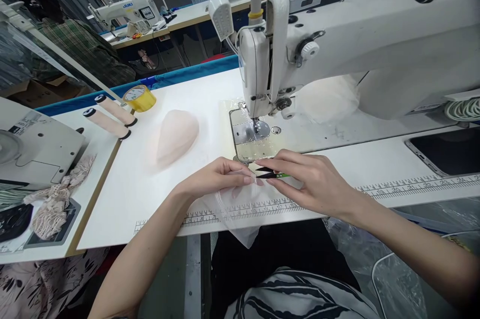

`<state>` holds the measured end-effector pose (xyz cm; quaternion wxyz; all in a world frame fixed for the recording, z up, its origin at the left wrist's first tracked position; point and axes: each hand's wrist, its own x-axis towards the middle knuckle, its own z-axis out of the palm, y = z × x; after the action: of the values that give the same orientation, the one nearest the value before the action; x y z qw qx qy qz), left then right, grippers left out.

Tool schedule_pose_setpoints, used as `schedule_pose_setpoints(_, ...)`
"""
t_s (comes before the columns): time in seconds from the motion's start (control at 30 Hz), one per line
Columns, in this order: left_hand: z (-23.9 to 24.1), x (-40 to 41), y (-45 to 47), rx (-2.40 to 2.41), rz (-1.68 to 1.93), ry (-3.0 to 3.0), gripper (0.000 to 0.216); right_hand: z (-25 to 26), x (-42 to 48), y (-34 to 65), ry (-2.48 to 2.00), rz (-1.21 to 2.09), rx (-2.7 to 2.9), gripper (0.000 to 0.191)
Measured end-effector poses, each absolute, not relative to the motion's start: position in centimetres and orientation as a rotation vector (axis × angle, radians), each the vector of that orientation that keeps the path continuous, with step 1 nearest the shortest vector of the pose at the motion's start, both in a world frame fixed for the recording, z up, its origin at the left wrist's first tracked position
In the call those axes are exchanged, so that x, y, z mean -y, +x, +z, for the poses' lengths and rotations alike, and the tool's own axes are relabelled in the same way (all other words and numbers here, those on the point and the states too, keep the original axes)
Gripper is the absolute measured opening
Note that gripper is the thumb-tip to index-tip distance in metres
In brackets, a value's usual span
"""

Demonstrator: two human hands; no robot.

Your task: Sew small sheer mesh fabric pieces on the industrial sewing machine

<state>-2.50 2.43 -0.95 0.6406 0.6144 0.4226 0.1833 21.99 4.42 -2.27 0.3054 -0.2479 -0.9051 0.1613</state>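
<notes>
A piece of sheer, pale fabric [240,219] hangs over the table's front edge, pinched between the thumb and fingers of my left hand [221,178]. My right hand [309,179] is closed around small thread snips [268,174] with dark blades and a bit of green. The blades point left and lie at the fabric's edge, close to my left fingertips. Just beyond both hands is the needle plate of a white sewing machine [258,59]. A thin, pale pink, rounded fabric piece [178,136] lies on the table to the left.
Two thread cones [108,116] and a yellow tape roll [139,98] sit at the table's left. A phone [446,151] lies at the right. Printed ruler marks [390,189] line the front edge. Another person [75,44] sits at the back left near other sewing machines [129,11].
</notes>
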Motion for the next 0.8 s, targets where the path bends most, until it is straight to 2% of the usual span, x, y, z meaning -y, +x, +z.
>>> schedule_pose_setpoints(0.5,-0.62,-2.45,-2.21,-0.948,0.431,1.339,0.027,-2.37,-4.23,21.56,-0.676,0.592,2.423,0.034)
schedule_pose_setpoints(0.8,-0.85,-2.44,-2.38,-0.919,0.434,1.382,0.023,-2.47,-4.34,21.73,-0.587,0.143,2.462,0.029)
